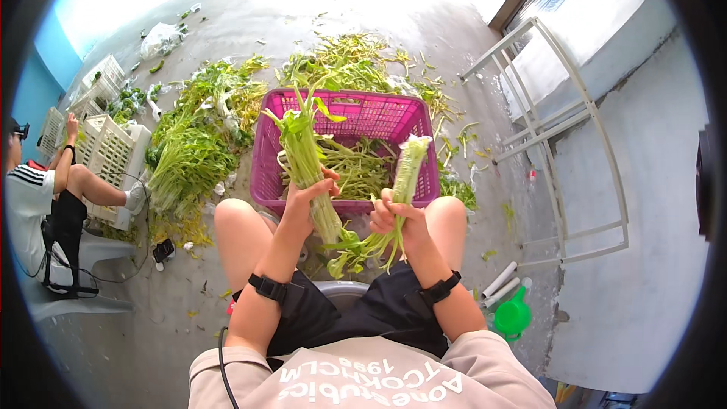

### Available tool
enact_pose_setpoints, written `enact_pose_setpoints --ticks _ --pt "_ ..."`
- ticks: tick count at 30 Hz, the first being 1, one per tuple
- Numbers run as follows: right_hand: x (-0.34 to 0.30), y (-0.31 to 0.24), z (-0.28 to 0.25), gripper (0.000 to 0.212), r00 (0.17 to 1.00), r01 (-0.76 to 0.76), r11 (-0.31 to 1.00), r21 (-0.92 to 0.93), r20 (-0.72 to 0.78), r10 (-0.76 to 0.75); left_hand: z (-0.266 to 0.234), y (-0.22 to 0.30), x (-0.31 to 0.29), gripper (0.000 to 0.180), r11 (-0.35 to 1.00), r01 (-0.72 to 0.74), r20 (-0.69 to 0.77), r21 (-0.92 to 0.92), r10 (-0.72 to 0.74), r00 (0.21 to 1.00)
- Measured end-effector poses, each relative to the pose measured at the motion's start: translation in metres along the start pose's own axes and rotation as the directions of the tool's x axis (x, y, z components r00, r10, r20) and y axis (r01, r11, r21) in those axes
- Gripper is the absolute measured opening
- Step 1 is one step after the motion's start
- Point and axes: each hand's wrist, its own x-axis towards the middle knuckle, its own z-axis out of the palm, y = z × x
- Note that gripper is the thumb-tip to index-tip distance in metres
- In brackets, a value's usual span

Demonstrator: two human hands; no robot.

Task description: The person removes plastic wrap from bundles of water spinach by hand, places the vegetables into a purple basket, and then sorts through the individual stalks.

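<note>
Grip in both hands is closed: the left hand (309, 195) wraps around a thick bunch of stalks (300, 148), leaves upward, while the right hand (397, 216) clasps a smaller bunch (410, 170) with its pale ends up and its leaves hanging below. Both bunches are held up around the near side of a pink basket (371, 110), in front of the person's lap (314, 312). Judging by what lies about, the work seems partway along: the two handfuls look gathered into fairly neat bunches, neither is set down, and a good deal of loose greenery remains. A large leafy pile (189, 153) lies on the floor (178, 318) left of the basket, and a scattered pile of yellowing greens (341, 64) spreads beyond the basket. Inside it, green stalks (357, 170) cover much of the bottom, well below the rim; whether any are bundled cannot be told. White crates (104, 145) stand farther left beside another seated person (32, 208), their contents too unclear to tell.
</note>
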Motion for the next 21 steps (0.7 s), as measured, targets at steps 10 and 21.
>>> enact_pose_setpoints --ticks 10,21 --pt "0.017 0.002 -0.040 0.016 0.969 -0.211 0.975 0.061 0.145 0.201 -0.050 -0.006 0.031 0.032 0.999 -0.029 -0.104 0.040 0.033 0.994" --pt "0.028 0.027 -0.037 0.030 0.910 -0.410 0.910 -0.052 0.045 0.413 -0.014 -0.028 0.024 0.032 0.995 0.094 0.019 -0.030 -0.094 0.995"
